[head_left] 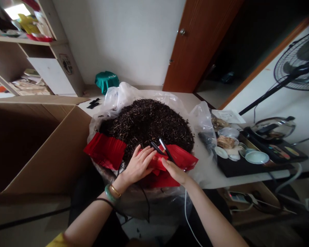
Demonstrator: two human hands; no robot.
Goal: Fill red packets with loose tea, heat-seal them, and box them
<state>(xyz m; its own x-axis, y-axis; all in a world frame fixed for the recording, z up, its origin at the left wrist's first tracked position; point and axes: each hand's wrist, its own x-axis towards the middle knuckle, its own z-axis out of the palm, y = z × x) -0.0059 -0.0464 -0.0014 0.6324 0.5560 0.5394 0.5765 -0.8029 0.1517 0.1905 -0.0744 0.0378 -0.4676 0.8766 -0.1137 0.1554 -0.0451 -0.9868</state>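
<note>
Red foil bag [181, 156] sits under our open left hand [139, 165]. Our right hand [173, 172] pinches black tongs [158, 147], tips toward the tea leaves [146, 125].

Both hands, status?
Left hand on red packet; right hand at black two-pronged tool. Dark dried leaves heaped in plastic sack. Nothing blocking.

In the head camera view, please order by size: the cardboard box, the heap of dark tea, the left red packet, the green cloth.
1. Cardboard box
2. Heap of dark tea
3. Red packet and green cloth: the packet looks bigger but is nearer the camera, so unranked.
</note>
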